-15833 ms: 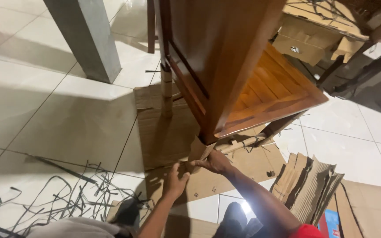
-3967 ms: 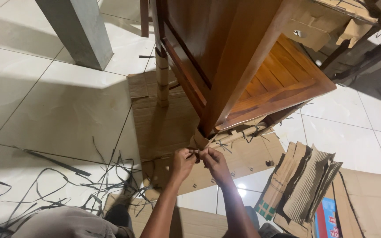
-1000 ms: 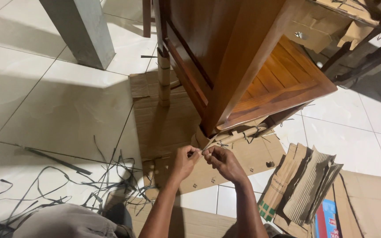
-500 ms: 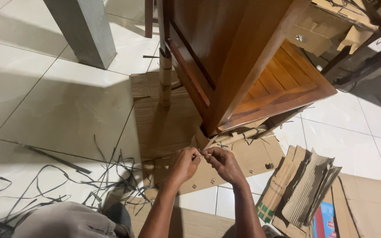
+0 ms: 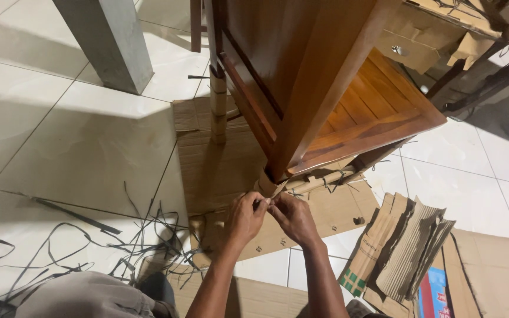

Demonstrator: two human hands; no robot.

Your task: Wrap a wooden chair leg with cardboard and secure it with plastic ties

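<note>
Near leg [image 5: 268, 181]: cardboard-wrapped under wooden cabinet [image 5: 301, 76].
Hands: left hand [image 5: 244, 217] and right hand [image 5: 293, 217] pinch strap [image 5: 278, 188] there.
Far leg [image 5: 217, 112]: already wrapped.
Left: knot unfinished.

Counted: two hands, the left hand [image 5: 244, 217] and the right hand [image 5: 291, 217], and one brown wooden furniture piece [image 5: 319, 88]. One grey pillar [image 5: 108, 44] and one stack of folded cardboard [image 5: 405, 250] are present. Loose black straps [image 5: 89, 247] are too tangled to count.

Pale tiled floor [image 5: 66, 141]: flattened cardboard sheet [image 5: 219, 171] beneath the fingers [image 5: 261, 203], black strap offcuts [image 5: 89, 247] left, folded cardboard stack [image 5: 402, 247] right.
</note>
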